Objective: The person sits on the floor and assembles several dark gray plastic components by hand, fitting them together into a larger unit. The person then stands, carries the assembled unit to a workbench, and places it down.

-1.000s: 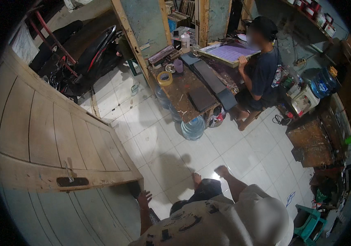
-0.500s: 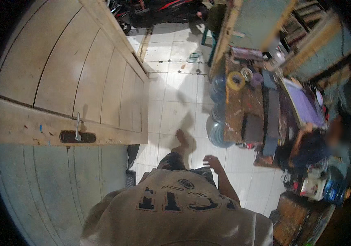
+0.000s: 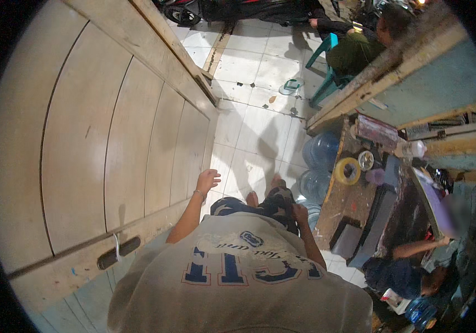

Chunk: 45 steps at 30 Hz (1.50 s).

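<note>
My left hand [image 3: 208, 180] hangs over the tiled floor beside the wooden door [image 3: 77, 144]. Its fingers are loosely bent and apart, with nothing visible in them. A thin band circles that wrist. By the right side of my dark star-patterned shorts [image 3: 228, 206] is my right hand [image 3: 300, 214], its fingers too dim and partly hidden to make out. Both hands are apart from the worktable [image 3: 354, 205]. On that table lie a roll of yellowish tape [image 3: 347, 171], a small round container [image 3: 366, 160] and a grey block [image 3: 346, 240].
Large clear blue water jugs [image 3: 321, 152] line the table's left side. A person [image 3: 399, 275] sits at the right; another [image 3: 357, 53] is on a green chair [image 3: 322, 53] past the doorway. A sandal [image 3: 291, 86] lies on the tiles, with a motorcycle [image 3: 182, 14] beyond.
I have moved forward along the door and my view has turned left. My left hand has come into view. My right hand, earlier spread over the floor, is now against my shorts.
</note>
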Motion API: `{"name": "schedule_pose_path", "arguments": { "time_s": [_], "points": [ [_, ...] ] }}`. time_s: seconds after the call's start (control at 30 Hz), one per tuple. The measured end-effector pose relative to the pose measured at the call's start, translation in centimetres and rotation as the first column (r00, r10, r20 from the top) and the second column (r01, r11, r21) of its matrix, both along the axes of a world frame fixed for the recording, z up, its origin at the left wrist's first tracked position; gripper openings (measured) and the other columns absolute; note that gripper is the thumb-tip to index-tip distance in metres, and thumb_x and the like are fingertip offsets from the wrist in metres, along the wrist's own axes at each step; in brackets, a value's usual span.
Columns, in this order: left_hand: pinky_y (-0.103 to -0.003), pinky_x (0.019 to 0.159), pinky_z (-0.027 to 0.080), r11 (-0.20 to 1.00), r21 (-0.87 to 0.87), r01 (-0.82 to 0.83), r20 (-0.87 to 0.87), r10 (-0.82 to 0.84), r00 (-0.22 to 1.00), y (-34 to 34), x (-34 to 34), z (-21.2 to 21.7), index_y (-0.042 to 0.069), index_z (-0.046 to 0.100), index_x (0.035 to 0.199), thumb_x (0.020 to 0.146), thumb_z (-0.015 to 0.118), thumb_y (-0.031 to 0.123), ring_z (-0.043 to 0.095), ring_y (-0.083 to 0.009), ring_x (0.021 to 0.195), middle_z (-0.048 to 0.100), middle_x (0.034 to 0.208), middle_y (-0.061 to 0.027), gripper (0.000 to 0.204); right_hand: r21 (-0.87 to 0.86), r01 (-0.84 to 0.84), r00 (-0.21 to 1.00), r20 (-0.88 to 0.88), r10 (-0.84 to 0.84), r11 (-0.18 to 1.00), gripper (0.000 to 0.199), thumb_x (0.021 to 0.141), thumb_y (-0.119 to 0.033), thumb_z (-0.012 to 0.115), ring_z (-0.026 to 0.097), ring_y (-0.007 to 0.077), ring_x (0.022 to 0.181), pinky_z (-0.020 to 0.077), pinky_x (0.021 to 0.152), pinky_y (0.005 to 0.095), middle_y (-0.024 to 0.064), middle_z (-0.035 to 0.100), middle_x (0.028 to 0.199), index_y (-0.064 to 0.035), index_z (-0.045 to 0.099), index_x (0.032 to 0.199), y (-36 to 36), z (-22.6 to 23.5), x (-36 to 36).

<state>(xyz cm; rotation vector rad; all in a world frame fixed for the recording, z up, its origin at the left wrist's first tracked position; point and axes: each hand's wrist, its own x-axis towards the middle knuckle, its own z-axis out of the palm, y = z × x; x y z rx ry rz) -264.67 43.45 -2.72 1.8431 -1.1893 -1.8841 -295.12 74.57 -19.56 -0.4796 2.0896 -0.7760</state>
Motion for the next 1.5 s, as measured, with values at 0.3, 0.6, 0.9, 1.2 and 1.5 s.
{"name": "schedule_pose_path", "arguments": {
  "time_s": [0.3,0.6,0.9,1.2,1.5],
  "points": [
    [-0.034,0.063,0.050,0.448,0.203,0.871,0.721,-0.670,0.177,-0.9,2.8,-7.6,0.003,0.061,0.091,0.083,0.052,0.025,0.064,-0.0233,0.070,0.066,0.091,-0.0114,0.025,0.169,-0.385,0.921,0.131,0.367,0.907,0.051,0.083,-0.041,0.053,0.061,0.0314,0.091,0.0454,0.080,0.0373,0.0241,0.063,0.095,0.0038,0.058,0.107,-22.0,4.3,-12.8],
    [-0.035,0.067,0.050,0.954,0.275,-0.123,0.320,0.029,0.947,1.1,-1.2,-5.5,0.005,0.063,0.093,0.082,0.055,0.025,0.064,-0.0245,0.077,0.066,0.093,-0.0128,0.024,0.150,-0.564,0.825,0.138,0.548,0.812,0.038,0.079,-0.032,0.055,0.062,0.0279,0.091,0.0453,0.081,0.0352,0.0183,0.065,0.094,0.0005,0.065,0.095,-41.8,9.0,-20.0],
    [-0.031,0.069,0.050,0.995,0.077,-0.066,0.380,0.032,0.925,-13.7,-7.7,-3.6,0.001,0.061,0.098,0.085,0.053,0.024,0.063,-0.0193,0.082,0.065,0.091,-0.0103,0.027,0.054,-0.711,0.695,0.206,0.689,0.701,0.031,0.077,-0.029,0.059,0.064,0.0255,0.083,0.0480,0.074,0.0325,0.0149,0.066,0.087,-0.0021,0.066,0.089,-56.5,3.6,-16.9],
    [-0.027,0.068,0.049,0.947,0.018,-0.320,0.191,0.311,0.931,-35.9,-12.7,2.6,-0.001,0.054,0.109,0.089,0.053,0.024,0.063,-0.0168,0.081,0.064,0.095,-0.0095,0.032,0.002,-0.805,0.588,0.138,0.797,0.593,0.040,0.074,-0.030,0.061,0.059,0.0382,0.093,0.0470,0.081,0.0394,0.0230,0.063,0.097,0.0013,0.062,0.100,-76.9,4.5,-10.6],
    [-0.038,0.085,0.047,0.527,0.080,-0.846,-0.276,0.828,0.489,-47.9,-15.3,9.8,0.002,0.048,0.117,0.091,0.046,0.032,0.057,-0.0302,0.101,0.052,0.120,-0.0199,0.040,-0.275,-0.826,0.525,-0.055,0.850,0.492,0.052,0.078,-0.036,0.060,0.055,0.0368,0.103,0.0428,0.088,0.0406,0.0248,0.059,0.107,0.0060,0.055,0.109,-103.9,1.7,4.5]
  ]
}}
